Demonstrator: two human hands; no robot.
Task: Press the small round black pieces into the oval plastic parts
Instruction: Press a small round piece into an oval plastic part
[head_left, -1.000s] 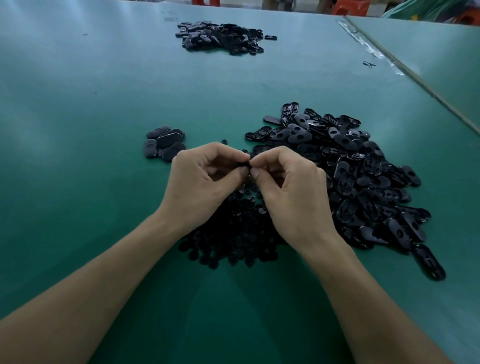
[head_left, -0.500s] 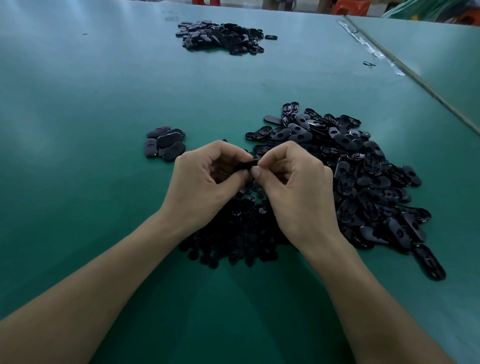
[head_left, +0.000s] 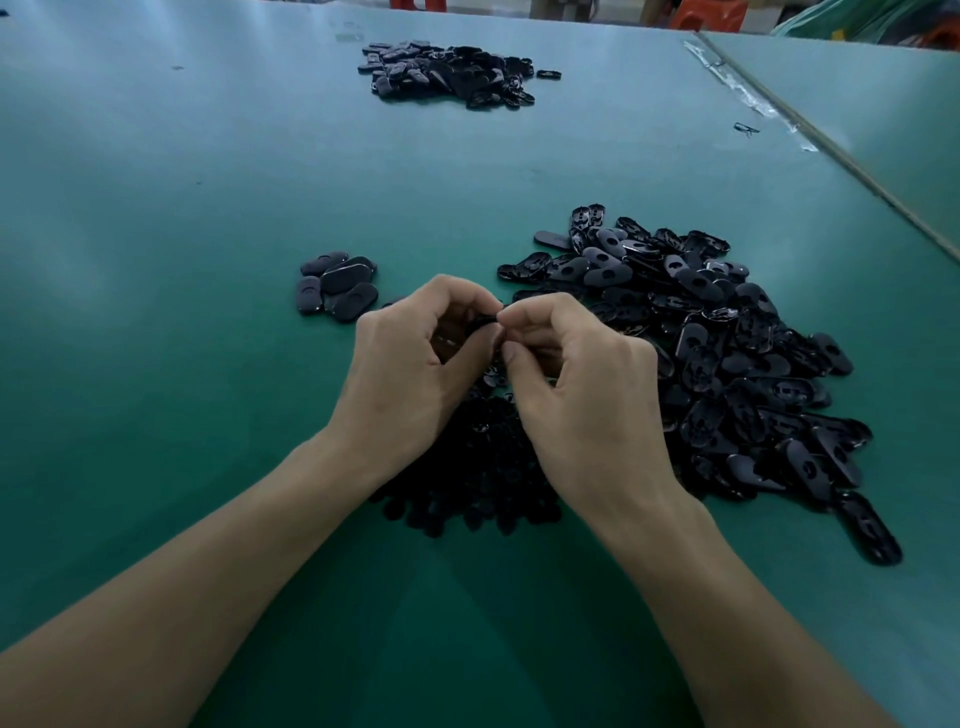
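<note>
My left hand (head_left: 410, 364) and my right hand (head_left: 582, 395) meet fingertip to fingertip above the green table. Between them they pinch one black oval plastic part (head_left: 480, 325), mostly hidden by the fingers. Whether a small round piece is in it cannot be seen. Under my hands lies a heap of small round black pieces (head_left: 478, 478). To the right spreads a big pile of loose oval parts (head_left: 727, 364). A small group of oval parts (head_left: 335, 286) lies flat to the left of my hands.
A second pile of black parts (head_left: 452, 73) sits far back on the green table (head_left: 156, 208). A seam with tape (head_left: 779, 109) runs along the right side, with a small clip (head_left: 745, 128) beside it. Orange stools stand beyond the far edge.
Both hands stay together on the same part, lifted slightly. The fingers have shifted a little around it. The piles have not moved.
</note>
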